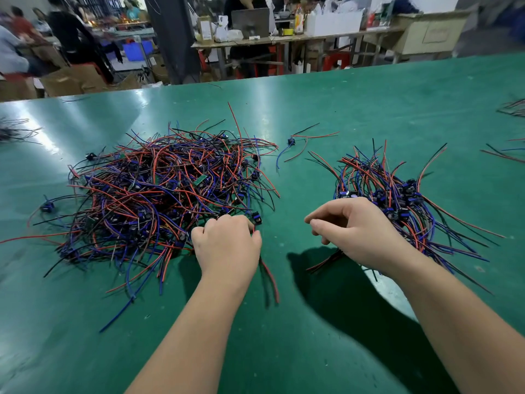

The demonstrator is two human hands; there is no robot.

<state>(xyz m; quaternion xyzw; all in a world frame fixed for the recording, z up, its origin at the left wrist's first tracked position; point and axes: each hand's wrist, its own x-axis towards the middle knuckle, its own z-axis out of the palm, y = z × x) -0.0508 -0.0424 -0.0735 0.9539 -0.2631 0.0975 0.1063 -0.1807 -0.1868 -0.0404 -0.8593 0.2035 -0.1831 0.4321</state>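
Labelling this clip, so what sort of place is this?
Probably an electronics assembly workshop: tangled piles of wired boards on a green bench, more worktables and workers behind.

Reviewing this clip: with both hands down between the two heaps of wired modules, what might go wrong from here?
1. The left hand grips red wires at the edge of the tangled pile. Pulling may drag snagged neighbours along or strain the leads.
2. The right hand sits right by the sorted bundle. A careless sweep might scatter it.
3. The stray module lies apart beyond both heaps and may be overlooked.
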